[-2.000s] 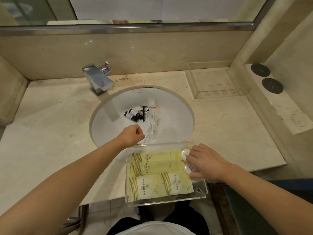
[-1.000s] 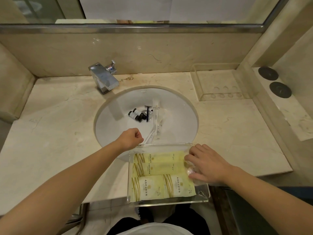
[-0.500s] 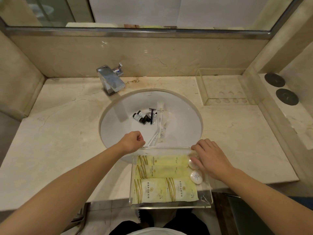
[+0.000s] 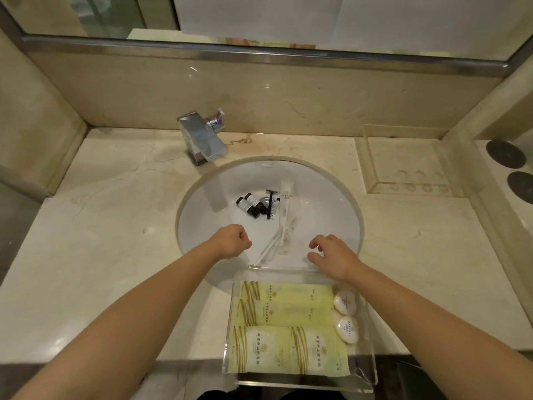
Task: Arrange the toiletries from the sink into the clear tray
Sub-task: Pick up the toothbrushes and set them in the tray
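- The beige marble tabletop (image 4: 95, 226) spans the view, with a marble backsplash and a mirror edge behind it.
- The round white basin sink (image 4: 326, 206) is set into the tabletop, and a square chrome faucet (image 4: 202, 140) stands at its back left rim.
- The clear rectangular acrylic tray (image 4: 370, 342) sits at the front edge of the tabletop, its far wall overhanging the near rim of the sink.
- A 2nd clear acrylic tray (image 4: 403, 163) stands at the back right of the tabletop, near 2 dark round discs (image 4: 504, 154) on a side ledge.
- 4 pale yellow sachets (image 4: 288, 330) lie flat in the near tray, and 2 white wrapped round soaps (image 4: 345, 314) lie beside them at the tray's right side.
- The left hand (image 4: 230, 241) hovers over the near part of the sink with its grip closed in a fist, holding nothing visible.
- The right hand (image 4: 331, 255) hangs over the sink just beyond the tray's far wall, its grip loose, fingers curled downward and empty.
- Long white wrapped packets (image 4: 284, 217) lie in the sink between the hands and the drain.
- 2 small dark bottles (image 4: 249, 204) lie by the drain, touching a black razor (image 4: 271, 203).
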Demonstrator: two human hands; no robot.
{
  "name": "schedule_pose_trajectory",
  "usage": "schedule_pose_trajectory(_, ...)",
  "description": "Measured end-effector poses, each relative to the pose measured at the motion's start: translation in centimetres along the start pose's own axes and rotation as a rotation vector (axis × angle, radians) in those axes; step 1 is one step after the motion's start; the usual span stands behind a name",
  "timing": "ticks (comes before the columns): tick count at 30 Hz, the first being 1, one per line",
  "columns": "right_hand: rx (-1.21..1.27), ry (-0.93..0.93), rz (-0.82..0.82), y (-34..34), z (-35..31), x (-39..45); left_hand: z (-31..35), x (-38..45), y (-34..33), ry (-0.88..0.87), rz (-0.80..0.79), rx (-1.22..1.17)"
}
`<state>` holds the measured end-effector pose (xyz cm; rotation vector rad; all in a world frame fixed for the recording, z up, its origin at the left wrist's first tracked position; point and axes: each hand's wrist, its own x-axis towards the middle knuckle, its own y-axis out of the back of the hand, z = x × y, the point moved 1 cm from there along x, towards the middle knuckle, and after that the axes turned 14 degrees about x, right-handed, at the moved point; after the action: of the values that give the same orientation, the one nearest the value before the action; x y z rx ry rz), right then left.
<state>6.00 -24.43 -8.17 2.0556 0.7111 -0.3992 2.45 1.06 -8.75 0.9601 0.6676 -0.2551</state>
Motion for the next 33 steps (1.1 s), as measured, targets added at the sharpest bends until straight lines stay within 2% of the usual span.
schedule_pose_trajectory(5, 0.049, -0.084, -0.151, -1.4, -0.5, 3.5, 0.9, 2.3, -1.7, 0.006, -0.149, 0.045)
schedule_pose_trajectory(12, 0.034, -0.109, -0.24, -4.4, -1.1, 7.7, 2.2, 5.3, -4.8, -0.104, -0.319, 0.224)
schedule_pose_trajectory(20, -0.12, -0.107, -0.3, -6.7, -1.1, 10.3, 2.1, 7.2, -5.8, -0.154, -0.329, 0.311)
schedule_pose_trajectory(24, -0.077, -0.144, -0.274, -6.3, -1.6, 11.0, 1.7, 7.8, -6.1, -0.131, -0.313, 0.271)
schedule_pose_trajectory(29, 0.129, -0.207, -0.137, -6.2, -1.6, 11.5, 1.6, 8.3, -6.3, -0.113, -0.301, 0.185)
schedule_pose_trajectory(33, 0.275, -0.251, -0.098, -5.9, -1.5, 10.6, 2.4, 8.2, -7.0, -0.083, -0.29, 0.166)
